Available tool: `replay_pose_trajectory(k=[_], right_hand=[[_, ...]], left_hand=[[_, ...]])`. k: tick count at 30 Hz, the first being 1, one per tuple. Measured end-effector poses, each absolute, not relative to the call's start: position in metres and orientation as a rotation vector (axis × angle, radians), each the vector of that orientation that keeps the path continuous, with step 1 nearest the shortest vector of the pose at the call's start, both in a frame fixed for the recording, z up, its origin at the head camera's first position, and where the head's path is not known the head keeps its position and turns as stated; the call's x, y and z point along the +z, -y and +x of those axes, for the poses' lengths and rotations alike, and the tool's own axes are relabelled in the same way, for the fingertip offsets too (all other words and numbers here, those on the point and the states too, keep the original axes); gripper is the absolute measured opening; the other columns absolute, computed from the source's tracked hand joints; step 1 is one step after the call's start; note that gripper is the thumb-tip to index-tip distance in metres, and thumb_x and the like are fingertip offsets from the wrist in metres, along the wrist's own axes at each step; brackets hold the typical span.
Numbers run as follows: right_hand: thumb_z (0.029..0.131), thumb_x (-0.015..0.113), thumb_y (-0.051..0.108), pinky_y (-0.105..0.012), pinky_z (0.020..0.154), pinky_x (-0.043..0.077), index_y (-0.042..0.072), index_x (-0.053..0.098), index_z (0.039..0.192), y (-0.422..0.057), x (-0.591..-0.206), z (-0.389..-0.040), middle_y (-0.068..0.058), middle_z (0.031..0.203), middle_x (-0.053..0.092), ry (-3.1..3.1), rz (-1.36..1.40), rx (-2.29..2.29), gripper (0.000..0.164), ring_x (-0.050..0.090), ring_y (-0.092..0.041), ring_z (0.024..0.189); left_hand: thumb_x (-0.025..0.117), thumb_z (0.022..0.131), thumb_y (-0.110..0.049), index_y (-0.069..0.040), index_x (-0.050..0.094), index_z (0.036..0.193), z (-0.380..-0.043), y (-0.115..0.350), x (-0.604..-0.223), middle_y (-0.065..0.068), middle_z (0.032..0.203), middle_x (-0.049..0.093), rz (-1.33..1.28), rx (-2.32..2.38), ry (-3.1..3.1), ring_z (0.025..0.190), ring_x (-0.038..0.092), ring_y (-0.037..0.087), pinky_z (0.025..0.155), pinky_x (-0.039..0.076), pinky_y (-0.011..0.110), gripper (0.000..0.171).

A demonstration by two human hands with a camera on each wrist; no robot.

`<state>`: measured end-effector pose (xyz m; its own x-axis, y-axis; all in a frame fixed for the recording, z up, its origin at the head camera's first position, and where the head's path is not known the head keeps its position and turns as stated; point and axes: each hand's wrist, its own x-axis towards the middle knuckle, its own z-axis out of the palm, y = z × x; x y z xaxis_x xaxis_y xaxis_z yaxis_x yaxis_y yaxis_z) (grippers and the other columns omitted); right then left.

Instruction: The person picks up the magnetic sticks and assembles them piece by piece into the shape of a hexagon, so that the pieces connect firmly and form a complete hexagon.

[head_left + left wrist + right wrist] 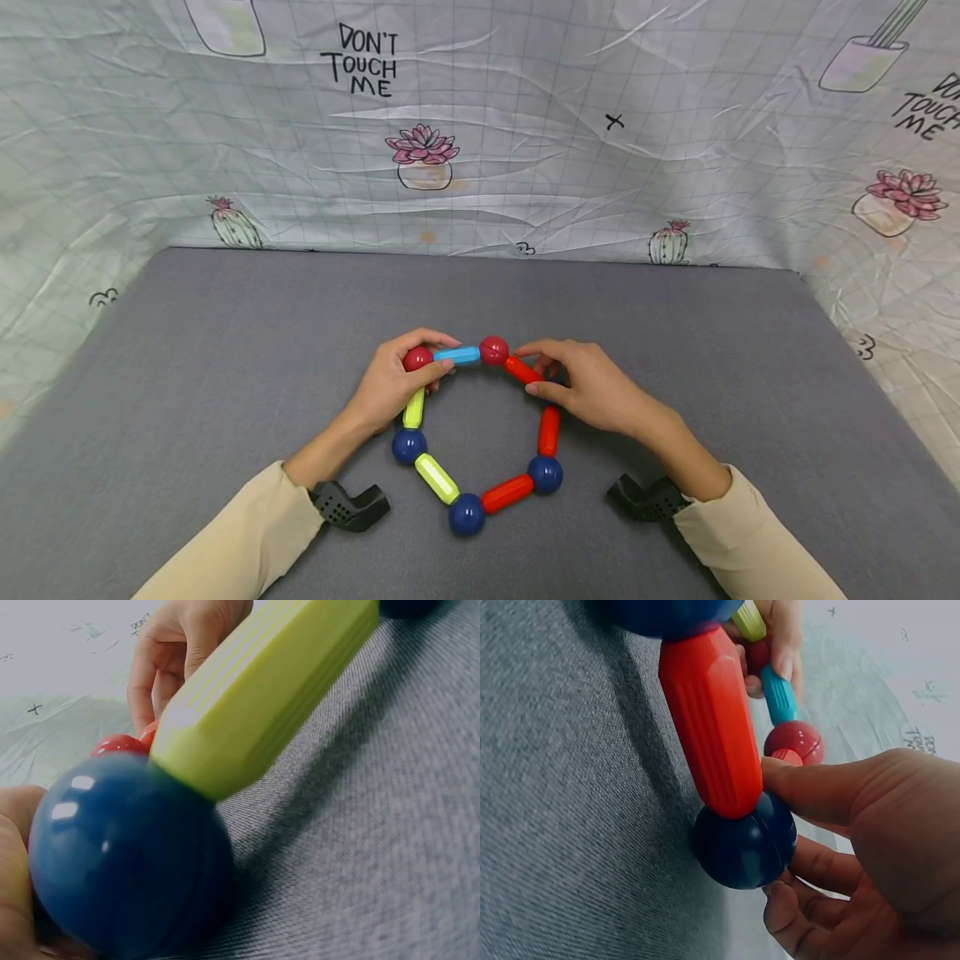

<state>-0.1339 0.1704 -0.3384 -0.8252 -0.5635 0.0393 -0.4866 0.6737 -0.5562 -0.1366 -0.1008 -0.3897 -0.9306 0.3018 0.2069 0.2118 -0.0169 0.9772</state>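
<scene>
A closed ring of magnetic rods and balls lies on the grey table. My left hand (392, 385) pinches the light blue rod (467, 356) at the ring's far side, its palm beside a red ball (417, 359). A second red ball (494, 351) joins that rod to a red rod (521, 369). This red rod is pinched between thumb and fingers of my right hand (600, 390). Under the right hand sits a dark blue ball (742, 844), mostly hidden in the head view. A yellow-green rod (413, 410) runs nearward from the left red ball.
Blue balls (467, 514), two red rods (507, 494) and another yellow-green rod (437, 478) form the near side. Black wrist cameras (349, 507) hang inward from both sleeves. A printed cloth (525, 167) stands behind the grey table (262, 333).
</scene>
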Motion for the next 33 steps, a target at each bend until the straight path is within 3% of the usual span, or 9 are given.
replay_pose_trajectory(k=[5,11,17,24,26,31,33], right_hand=[[0.086,0.074,0.023,-0.032,0.071,0.046,0.014,0.06,0.127,-0.173,-0.336,-0.134,0.004,0.096,0.063,-2.717,-0.878,-0.833,0.044,0.055,-0.013,0.081],[0.085,0.075,0.028,-0.037,0.082,0.048,0.014,0.055,0.132,-0.177,-0.333,-0.133,0.001,0.108,0.064,-2.638,-0.845,-0.749,0.054,0.057,-0.014,0.095],[0.087,0.073,0.021,-0.038,0.083,0.048,0.014,0.059,0.129,-0.178,-0.335,-0.134,0.001,0.108,0.065,-2.687,-0.838,-0.768,0.045,0.058,-0.015,0.095],[0.089,0.069,0.011,-0.044,0.095,0.045,0.011,0.064,0.122,-0.179,-0.342,-0.138,-0.003,0.119,0.063,-2.827,-0.866,-0.865,0.034,0.057,-0.021,0.111],[0.089,0.069,0.009,-0.043,0.094,0.045,0.01,0.065,0.12,-0.178,-0.345,-0.139,-0.004,0.118,0.063,-2.858,-0.893,-0.901,0.032,0.056,-0.021,0.111],[0.09,0.066,0.004,-0.037,0.075,0.049,0.011,0.065,0.119,-0.179,-0.351,-0.143,-0.004,0.115,0.062,-2.896,-0.898,-1.022,0.03,0.057,-0.019,0.089],[0.09,0.066,0.003,-0.036,0.073,0.049,0.011,0.065,0.12,-0.18,-0.352,-0.144,-0.005,0.117,0.061,-2.892,-0.891,-1.058,0.032,0.056,-0.019,0.088]], left_hand=[[0.069,0.088,-0.003,0.0,0.066,0.109,-0.136,0.1,-0.39,0.016,0.081,0.058,0.546,2.12,-2.167,0.06,0.056,0.02,0.054,0.05,0.023,0.022],[0.069,0.087,-0.004,-0.001,0.066,0.108,-0.135,0.1,-0.391,0.016,0.081,0.058,0.534,2.094,-2.208,0.061,0.057,0.021,0.055,0.05,0.023,0.021],[0.07,0.087,-0.005,-0.001,0.067,0.107,-0.134,0.099,-0.391,0.016,0.08,0.059,0.552,2.07,-2.237,0.062,0.058,0.024,0.054,0.048,0.022,0.021],[0.062,0.092,-0.004,-0.002,0.065,0.111,-0.133,0.099,-0.39,0.015,0.078,0.061,0.693,2.032,-2.265,0.065,0.06,0.024,0.058,0.046,0.023,0.019],[0.06,0.093,-0.004,-0.003,0.065,0.111,-0.133,0.099,-0.39,0.012,0.075,0.06,0.738,2.001,-2.277,0.062,0.056,0.019,0.055,0.043,0.023,0.019],[0.061,0.092,-0.004,-0.004,0.064,0.113,-0.134,0.099,-0.391,0.007,0.072,0.054,0.774,1.923,-2.311,0.054,0.042,0.012,0.049,0.032,0.021,0.021],[0.062,0.092,-0.005,-0.006,0.063,0.113,-0.134,0.1,-0.391,0.007,0.071,0.053,0.759,1.889,-2.333,0.052,0.04,0.011,0.048,0.03,0.021,0.021]])
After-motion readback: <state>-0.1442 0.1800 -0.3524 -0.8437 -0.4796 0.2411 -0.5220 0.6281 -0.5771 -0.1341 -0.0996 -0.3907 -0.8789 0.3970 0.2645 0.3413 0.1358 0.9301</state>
